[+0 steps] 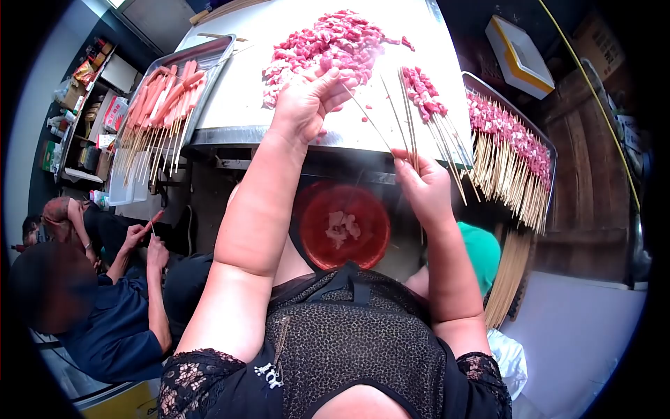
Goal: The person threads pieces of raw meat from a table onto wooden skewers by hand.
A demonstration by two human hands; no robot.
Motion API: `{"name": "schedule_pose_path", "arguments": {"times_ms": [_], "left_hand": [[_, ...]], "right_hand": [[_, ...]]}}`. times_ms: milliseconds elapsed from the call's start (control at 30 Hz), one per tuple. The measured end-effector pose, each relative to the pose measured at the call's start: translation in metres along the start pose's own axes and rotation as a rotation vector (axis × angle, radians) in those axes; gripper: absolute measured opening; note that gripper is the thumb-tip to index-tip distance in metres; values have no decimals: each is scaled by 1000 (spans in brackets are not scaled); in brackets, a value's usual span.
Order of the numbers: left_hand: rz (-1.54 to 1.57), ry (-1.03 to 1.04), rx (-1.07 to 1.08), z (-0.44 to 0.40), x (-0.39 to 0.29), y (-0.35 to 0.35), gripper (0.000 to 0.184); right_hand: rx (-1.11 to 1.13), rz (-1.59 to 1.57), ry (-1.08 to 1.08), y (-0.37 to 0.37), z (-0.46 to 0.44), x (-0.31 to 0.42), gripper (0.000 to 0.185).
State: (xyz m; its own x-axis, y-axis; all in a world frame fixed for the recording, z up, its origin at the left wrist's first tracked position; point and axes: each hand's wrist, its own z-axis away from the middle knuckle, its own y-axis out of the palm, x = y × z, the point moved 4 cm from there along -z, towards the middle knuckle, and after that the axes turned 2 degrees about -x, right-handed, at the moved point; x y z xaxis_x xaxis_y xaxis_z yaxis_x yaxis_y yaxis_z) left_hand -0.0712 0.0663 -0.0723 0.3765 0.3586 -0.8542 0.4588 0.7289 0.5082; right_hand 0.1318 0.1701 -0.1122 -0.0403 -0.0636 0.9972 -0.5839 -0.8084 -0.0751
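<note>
My right hand (423, 187) is closed around several thin bamboo skewers (410, 122), which fan upward over the front edge of the white table. One bare skewer (368, 120) slants left, its tip close to the fingers of my left hand (306, 105). That hand is curled in a pinch at the near side of a heap of raw diced meat (328, 45). Bits of pink meat show at its fingers, partly hidden by them. Just beyond my right hand, loaded meat skewers (424, 91) lie on the table with their sticks toward me.
A metal tray (551, 150) of meat skewers stands on the right, a tray (227, 52) of sausage skewers on the left. Below the table edge sits a red basin (380, 241). Bundled bare sticks (509, 279) are at lower right. At left, another person (112, 307) holds a skewered sausage.
</note>
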Motion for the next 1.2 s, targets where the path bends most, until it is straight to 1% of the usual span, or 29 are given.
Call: {"name": "schedule_pose_path", "arguments": {"times_ms": [33, 167, 367, 433, 567, 633, 667, 733, 867, 967, 1067, 1133, 1200], "left_hand": [[5, 35, -3, -1, -1, -1, 23], [-20, 14, -61, -1, -1, -6, 20], [-91, 1, 0, 3, -6, -1, 18], [-132, -22, 4, 6, -5, 1, 21], [-129, -46, 32, 9, -3, 4, 22], [10, -7, 9, 10, -1, 7, 22], [11, -6, 10, 10, 1, 7, 22], [156, -14, 2, 9, 2, 8, 18], [166, 1, 33, 10, 2, 9, 19], [135, 4, 3, 14, 1, 12, 21], [70, 15, 30, 17, 0, 13, 21], [8, -9, 116, 18, 1, 15, 22], [2, -1, 121, 19, 2, 16, 22]], "right_hand": [[-2, 34, -33, 0, 0, 1, 20], [-14, 12, -57, -1, 0, 3, 20], [-2, 109, -21, -8, -2, 5, 20], [8, 126, -76, -10, -3, 8, 20], [-13, 123, -110, -12, -4, 4, 19], [-34, 114, -137, -7, -2, 2, 18], [-54, 105, -165, -4, -1, 3, 17], [-73, 108, -174, -2, -2, 2, 17], [-90, 138, -217, 0, -4, -1, 17], [-87, 136, -216, 1, -4, -3, 17], [-86, 131, -244, 0, -6, -5, 16], [-89, 109, -237, 2, -5, -5, 16], [-90, 87, -230, 3, -5, -5, 17]]}}
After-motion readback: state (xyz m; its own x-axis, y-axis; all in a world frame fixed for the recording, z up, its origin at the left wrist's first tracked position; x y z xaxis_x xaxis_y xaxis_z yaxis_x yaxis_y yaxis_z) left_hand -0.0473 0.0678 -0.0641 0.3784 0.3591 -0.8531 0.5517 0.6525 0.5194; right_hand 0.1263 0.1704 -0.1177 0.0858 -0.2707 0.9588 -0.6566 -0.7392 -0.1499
